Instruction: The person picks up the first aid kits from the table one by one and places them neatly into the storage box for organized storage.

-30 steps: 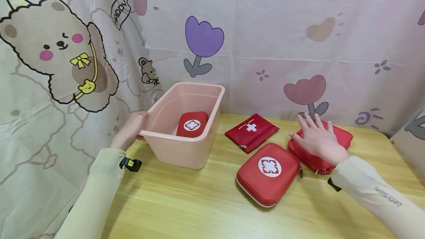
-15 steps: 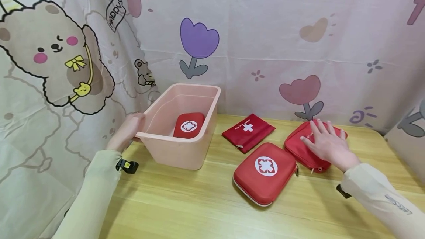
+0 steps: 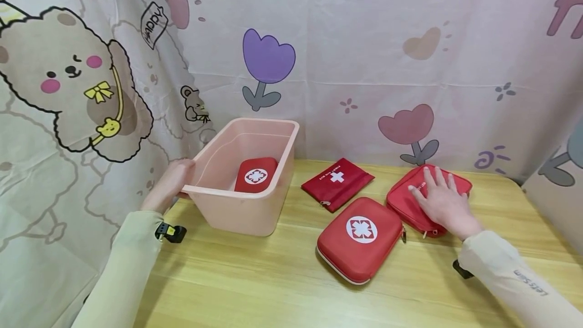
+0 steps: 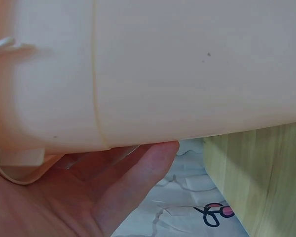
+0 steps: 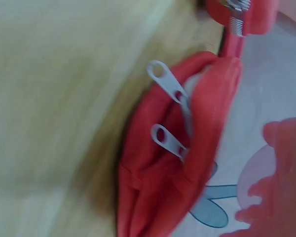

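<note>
My left hand (image 3: 175, 176) holds the left rim of a pink plastic bin (image 3: 239, 216). In the left wrist view its fingers (image 4: 133, 192) lie against the bin's outer wall (image 4: 187, 74), just under the rim. Inside the bin leans a red first aid case (image 3: 256, 176) with a white round emblem. At the right, my right hand (image 3: 448, 209) spreads its straight fingers over a soft red first aid pouch (image 3: 405, 199), covering part of its print. Two zipper pulls (image 5: 165, 140) show on the pouch's edge in the right wrist view.
A hard red first aid case (image 3: 355, 252) lies left of the soft pouch, close to it. Behind that is a flat dark red first aid kit pouch (image 3: 330, 191). All rest on a wooden table (image 3: 255, 287). A printed curtain (image 3: 346, 39) hangs behind and at the left.
My right hand has come down onto the soft pouch, after hovering over it with spread fingers. The left hand stays at the bin's rim. The view has shifted slightly right.
</note>
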### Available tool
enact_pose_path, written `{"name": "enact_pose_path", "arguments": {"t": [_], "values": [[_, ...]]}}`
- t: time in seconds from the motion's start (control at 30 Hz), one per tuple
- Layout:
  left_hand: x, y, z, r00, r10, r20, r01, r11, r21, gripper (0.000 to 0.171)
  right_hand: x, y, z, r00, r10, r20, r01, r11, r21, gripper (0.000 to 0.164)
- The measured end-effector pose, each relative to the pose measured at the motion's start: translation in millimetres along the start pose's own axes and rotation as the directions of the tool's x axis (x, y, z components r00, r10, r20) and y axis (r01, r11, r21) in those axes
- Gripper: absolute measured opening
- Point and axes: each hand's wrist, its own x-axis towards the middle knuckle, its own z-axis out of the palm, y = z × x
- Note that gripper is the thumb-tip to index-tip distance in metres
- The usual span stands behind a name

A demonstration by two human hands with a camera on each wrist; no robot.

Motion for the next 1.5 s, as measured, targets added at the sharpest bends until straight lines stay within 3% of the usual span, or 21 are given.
{"name": "enact_pose_path", "arguments": {"t": [0.17,0.43,0.83,1.5], "values": [[1.4,-0.4,0.4,1.000,-0.001,0.001,0.001,1.000,0.004,0.060,4.9,-4.0,9.1,0.999,0.025,-0.037,-0.023,0.999,0.041,0.089],[1.1,-1.3,0.7,1.000,-0.001,0.004,0.001,1.000,0.021,0.063,9.9,-5.9,25.9,0.998,0.062,0.005,-0.062,0.992,0.111,0.092],[2.5,-2.9,1.6,1.000,0.020,0.015,-0.020,1.000,0.014,0.062,10.0,-1.3,37.3,0.994,0.060,0.095,-0.069,0.994,0.090,0.089],[4.0,-3.8,-0.5,1.000,0.005,0.012,-0.006,1.000,0.029,0.064,6.5,21.3,39.0,0.985,-0.119,0.128,0.113,0.992,0.054,0.084]]}}
